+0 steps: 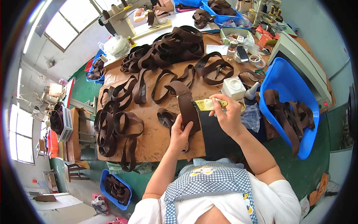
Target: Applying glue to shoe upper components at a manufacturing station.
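My left hand (180, 134) is closed on a dark brown leather strap (185, 106), held up over the near side of the table with the thumb flat on its face. In my right hand (229, 116) is a flat paintbrush (207, 105) with a pale yellow handle. Its dark bristles point left and meet or nearly meet the strap's right edge; I cannot tell whether they touch. Beyond my right hand stand a square white jar (234, 88) and a white nozzle bottle (252, 90). A crumpled clear plastic bag (250, 116) lies beside my right wrist.
Looped brown straps (121, 123) cover the table's left side, with a large strap pile (177, 46) at the back. A blue basket (272, 80) with straps stands on the right. Tape rolls (256, 59) and a phone (242, 54) lie far right. Another person (164, 7) sits beyond.
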Demonstrator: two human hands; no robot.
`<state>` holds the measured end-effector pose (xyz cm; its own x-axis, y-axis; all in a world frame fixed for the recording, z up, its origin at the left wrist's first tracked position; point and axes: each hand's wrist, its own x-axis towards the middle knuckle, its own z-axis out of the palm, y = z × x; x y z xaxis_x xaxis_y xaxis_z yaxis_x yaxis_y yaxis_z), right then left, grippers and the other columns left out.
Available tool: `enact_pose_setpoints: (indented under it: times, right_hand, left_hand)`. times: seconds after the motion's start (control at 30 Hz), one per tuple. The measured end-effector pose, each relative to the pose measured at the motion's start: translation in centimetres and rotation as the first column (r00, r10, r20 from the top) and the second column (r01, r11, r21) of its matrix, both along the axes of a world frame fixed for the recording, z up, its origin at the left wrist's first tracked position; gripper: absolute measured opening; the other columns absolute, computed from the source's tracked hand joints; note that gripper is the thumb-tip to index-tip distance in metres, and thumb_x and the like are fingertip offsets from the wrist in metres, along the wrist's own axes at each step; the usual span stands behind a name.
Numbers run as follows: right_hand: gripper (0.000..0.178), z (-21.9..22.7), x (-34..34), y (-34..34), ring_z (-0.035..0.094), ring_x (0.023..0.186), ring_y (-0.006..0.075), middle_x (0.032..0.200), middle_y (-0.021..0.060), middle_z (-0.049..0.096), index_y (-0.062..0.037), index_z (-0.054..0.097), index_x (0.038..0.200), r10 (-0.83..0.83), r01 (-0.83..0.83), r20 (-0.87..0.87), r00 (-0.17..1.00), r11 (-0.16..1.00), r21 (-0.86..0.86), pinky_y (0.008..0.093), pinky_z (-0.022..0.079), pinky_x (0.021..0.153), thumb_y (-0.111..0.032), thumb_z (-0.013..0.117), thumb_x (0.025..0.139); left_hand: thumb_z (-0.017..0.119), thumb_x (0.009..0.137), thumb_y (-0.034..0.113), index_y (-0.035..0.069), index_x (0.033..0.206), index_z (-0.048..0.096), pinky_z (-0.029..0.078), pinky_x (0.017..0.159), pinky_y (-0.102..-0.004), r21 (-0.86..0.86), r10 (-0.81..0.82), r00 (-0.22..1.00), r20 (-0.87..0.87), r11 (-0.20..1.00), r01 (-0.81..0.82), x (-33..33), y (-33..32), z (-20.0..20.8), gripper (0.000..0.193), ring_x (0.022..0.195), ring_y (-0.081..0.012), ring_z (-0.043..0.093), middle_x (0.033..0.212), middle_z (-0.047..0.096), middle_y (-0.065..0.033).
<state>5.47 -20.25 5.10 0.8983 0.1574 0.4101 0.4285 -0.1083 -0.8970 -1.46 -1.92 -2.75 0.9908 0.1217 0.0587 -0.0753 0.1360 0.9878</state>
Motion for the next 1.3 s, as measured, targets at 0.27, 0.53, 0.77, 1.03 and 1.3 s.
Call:
enact_pose_setpoints:
  times: [0.27, 0.53, 0.77, 1.03, 1.3]
  right_hand:
    - [0.01, -0.8, -3.5, -1.2, 0.067, 0.06, 0.0154, 0.087, 0.0105, 0.065, 0.0033, 0.063, 0.098, 0.095, -0.074, 0.099, 0.991, 0.978, -0.194, 0.026, 0.052, 0.052, -0.004, 0.056, 0.096]
    - [0.014, 0.6, -3.9, -3.0, 0.067, 0.065, 0.0147, 0.088, 0.0107, 0.065, 0.0041, 0.063, 0.104, -0.015, 0.016, 0.073, 0.997, 1.0, -0.022, 0.0241, 0.054, 0.056, -0.005, 0.054, 0.099]
    - [0.015, 0.3, -3.3, -3.5, 0.068, 0.067, 0.014, 0.09, 0.0096, 0.065, 0.0038, 0.063, 0.106, -0.015, 0.013, 0.043, 0.999, 0.999, 0.047, 0.0232, 0.055, 0.057, -0.007, 0.053, 0.1]
    - [0.016, 0.2, -2.6, -3.3, 0.067, 0.067, 0.0137, 0.089, 0.0092, 0.065, 0.0041, 0.063, 0.106, 0.003, -0.003, 0.0, 1.0, 0.999, 0.036, 0.0236, 0.055, 0.058, -0.006, 0.053, 0.1]
    - [0.017, 0.7, -2.4, -2.8, 0.066, 0.066, 0.0133, 0.09, 0.0088, 0.065, 0.0048, 0.063, 0.107, 0.018, -0.011, -0.064, 0.998, 0.993, 0.114, 0.024, 0.054, 0.059, -0.007, 0.053, 0.101]
  left_hand:
    - [0.057, 0.097, 0.002, 0.001, 0.132, 0.051, 0.051, 0.089, -0.0262, -0.314, 0.003, 0.992, -0.123, 0.948, -0.042, 0.6, 0.7, 2.4, 0.035, 0.101, -0.0112, 0.062, 0.116, 0.064, -0.0043]
    - [0.055, 0.1, 0.006, 0.003, 0.134, 0.049, 0.053, 0.093, -0.0319, -0.38, -0.046, 0.987, -0.155, 0.925, -0.016, 1.1, 0.9, 2.9, 0.035, 0.105, -0.0146, 0.063, 0.12, 0.063, -0.0061]
    - [0.057, 0.097, 0.003, 0.003, 0.135, 0.048, 0.05, 0.099, -0.0337, -0.476, -0.091, 0.978, -0.188, 0.879, -0.01, 1.2, 1.0, 2.5, 0.039, 0.113, -0.0166, 0.06, 0.122, 0.062, -0.0067]
    - [0.066, 0.086, -0.005, 0.003, 0.135, 0.047, 0.049, 0.1, -0.0359, -0.41, -0.117, 0.977, -0.178, 0.912, 0.034, 0.9, 1.6, 2.7, 0.054, 0.113, -0.0224, 0.062, 0.122, 0.063, -0.0087]
    - [0.068, 0.087, -0.002, 0.0, 0.131, 0.05, 0.049, 0.099, -0.0361, -0.579, -0.212, 0.95, -0.23, 0.815, 0.042, 0.5, 3.0, 3.2, 0.048, 0.113, -0.0223, 0.062, 0.123, 0.063, -0.0114]
